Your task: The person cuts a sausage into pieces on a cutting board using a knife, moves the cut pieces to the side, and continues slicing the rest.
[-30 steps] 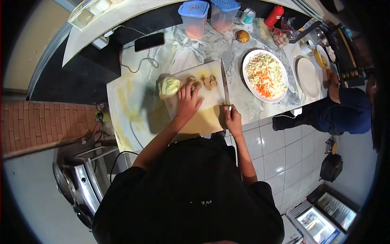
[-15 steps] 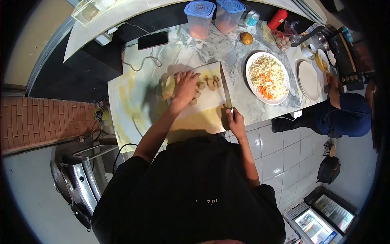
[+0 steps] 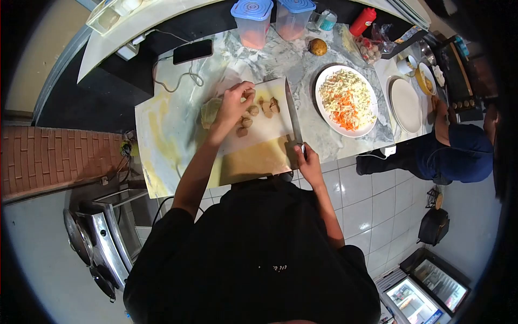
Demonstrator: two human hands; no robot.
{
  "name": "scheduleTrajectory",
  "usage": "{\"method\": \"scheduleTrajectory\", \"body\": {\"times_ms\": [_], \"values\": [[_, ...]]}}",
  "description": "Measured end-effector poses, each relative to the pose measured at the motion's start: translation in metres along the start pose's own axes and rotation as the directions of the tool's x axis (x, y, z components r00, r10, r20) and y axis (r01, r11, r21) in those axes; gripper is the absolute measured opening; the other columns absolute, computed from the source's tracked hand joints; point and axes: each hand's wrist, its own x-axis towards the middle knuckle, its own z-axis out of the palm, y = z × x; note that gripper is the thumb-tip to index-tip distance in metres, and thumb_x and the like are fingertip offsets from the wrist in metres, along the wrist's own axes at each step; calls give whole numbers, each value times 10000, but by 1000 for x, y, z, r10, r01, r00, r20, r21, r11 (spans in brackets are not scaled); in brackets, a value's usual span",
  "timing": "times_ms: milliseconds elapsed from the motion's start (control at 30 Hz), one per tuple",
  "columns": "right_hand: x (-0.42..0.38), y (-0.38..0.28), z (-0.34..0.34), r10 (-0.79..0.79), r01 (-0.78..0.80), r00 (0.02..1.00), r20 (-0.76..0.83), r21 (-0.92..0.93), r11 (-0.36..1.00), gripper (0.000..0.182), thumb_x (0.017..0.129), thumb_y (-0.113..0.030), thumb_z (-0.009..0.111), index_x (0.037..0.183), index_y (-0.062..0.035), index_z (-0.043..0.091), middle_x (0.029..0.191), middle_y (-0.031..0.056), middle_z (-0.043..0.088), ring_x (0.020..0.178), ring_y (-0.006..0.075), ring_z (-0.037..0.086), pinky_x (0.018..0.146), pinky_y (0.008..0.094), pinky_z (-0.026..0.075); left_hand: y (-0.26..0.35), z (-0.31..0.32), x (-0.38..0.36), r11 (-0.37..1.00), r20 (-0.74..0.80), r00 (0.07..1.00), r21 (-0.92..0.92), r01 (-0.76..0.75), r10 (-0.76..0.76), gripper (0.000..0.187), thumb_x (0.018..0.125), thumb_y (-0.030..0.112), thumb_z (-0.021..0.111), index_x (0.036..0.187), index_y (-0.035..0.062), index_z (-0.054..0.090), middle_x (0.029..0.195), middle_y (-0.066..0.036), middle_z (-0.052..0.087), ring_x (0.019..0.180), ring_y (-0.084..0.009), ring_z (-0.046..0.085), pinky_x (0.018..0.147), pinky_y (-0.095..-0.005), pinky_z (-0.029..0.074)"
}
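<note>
My right hand (image 3: 309, 162) is wrapped round the handle of a large kitchen knife (image 3: 293, 110). Its blade points away from me along the right edge of the white cutting board (image 3: 264, 135). Over the board's left part, my left hand (image 3: 234, 105) has its fingers curled in a pinch at a brownish meatball (image 3: 249, 95). Several more meatballs (image 3: 246, 122) lie just below that hand. Cut brown pieces (image 3: 268, 107) rest nearer the blade. Beside my left wrist is a crumpled clear plastic bag (image 3: 210, 112), partly hidden by the hand.
A white plate of shredded cabbage and carrot (image 3: 348, 102) stands right of the board. Behind are a potato (image 3: 318, 47), two blue-lidded containers (image 3: 252, 24), a red bottle (image 3: 362, 21) and a phone (image 3: 193, 51) with a cable. Another person (image 3: 458, 151) stands at the far right.
My left hand has lifted off the plastic bag, its fingers now curled at a meatball. The bag lies flatter. The knife stays along the board's right edge; the whole view has shifted slightly.
</note>
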Motion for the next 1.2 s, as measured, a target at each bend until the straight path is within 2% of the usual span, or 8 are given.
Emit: {"method": "scheduleTrajectory", "body": {"times_ms": [167, 233, 300, 367, 500, 767, 833, 1200], "values": [[-18, -9, -14, 97, -95, 994, 43, -44, 995, 338, 1007, -282, 588, 928, 44, 548, 586, 177, 487, 510, 212, 437, 509, 375, 372, 41, 41, -44, 977, 5, 999, -209, 42, -42, 298, 823, 50, 703, 1113, 39, 632, 1034, -150, 676, 908, -343, 666, 821, -412, 541], [-26, -4, -14, 50, -47, 997, 51, -60, 997, 347, 1011, -296, 578, 949, 44, 551, 606, 191, 503, 510, 265, 435, 516, 391, 380, 32, 66, -63, 998, -3, 999, 40, -50, 50, 309, 830, 84, 705, 1121, 43, 610, 1050, -156, 668, 960, -357, 652, 878, -419, 523], [-36, 1, -12, 110, -101, 989, 96, -96, 990, 346, 1019, -297, 558, 995, 48, 538, 649, 223, 547, 536, 333, 504, 539, 421, 407, 28, 81, -80, 997, 85, 994, 33, 67, -70, 312, 853, 98, 678, 1147, 32, 597, 1115, -165, 636, 1059, -338, 613, 884, -421, 507], [-48, 3, -8, 225, -217, 964, 141, -71, 974, 349, 1027, -295, 533, 1004, 52, 510, 702, 257, 588, 612, 400, 590, 576, 450, 441, 19, 93, -94, 992, 31, 999, 126, -19, 15, 315, 859, 124, 686, 1151, 46, 597, 1128, -154, 629, 1075, -339, 600, 905, -427, 494], [-64, 0, -5, 164, -123, 971, 173, -225, 966, 326, 1032, -244, 494, 1143, 62, 474, 727, 307, 614, 720, 513, 609, 603, 557, 450, 22, 87, -97, 992, -15, 1000, 125, 14, -13, 314, 850, 141, 700, 1139, 55, 613, 1103, -144, 631, 1070, -344, 589, 907, -424, 491], [-83, -20, 12, 109, -60, 988, 111, -373, 926, 270, 1025, -183, 473, 1169, 39, 416, 646, 303, 601, 621, 523, 591, 547, 601, 458, 25, 92, -101, 996, -131, 991, 88, 7, 5, 267, 867, 149, 697, 1097, 22, 648, 1060, -144, 631, 998, -357, 573, 929, -450, 466], [-84, -20, 17, 72, -42, 995, 74, -352, 935, 207, 1030, -177, 488, 1021, 17, 416, 608, 302, 568, 616, 529, 573, 530, 603, 411, 25, 93, -103, 994, -137, 990, 105, 0, 14, 269, 868, 146, 696, 1101, 21, 643, 1060, -145, 632, 1004, -358, 575, 949, -458, 450], [-83, -18, 12, 96, -41, 988, 118, -400, 916, 239, 1022, -176, 489, 1077, 36, 392, 638, 293, 600, 609, 512, 597, 536, 591, 475, 24, 96, -105, 996, -150, 989, 94, 7, 7, 275, 872, 129, 693, 1115, 24, 618, 1076, -150, 643, 1039, -365, 578, 979, -462, 425]]}}
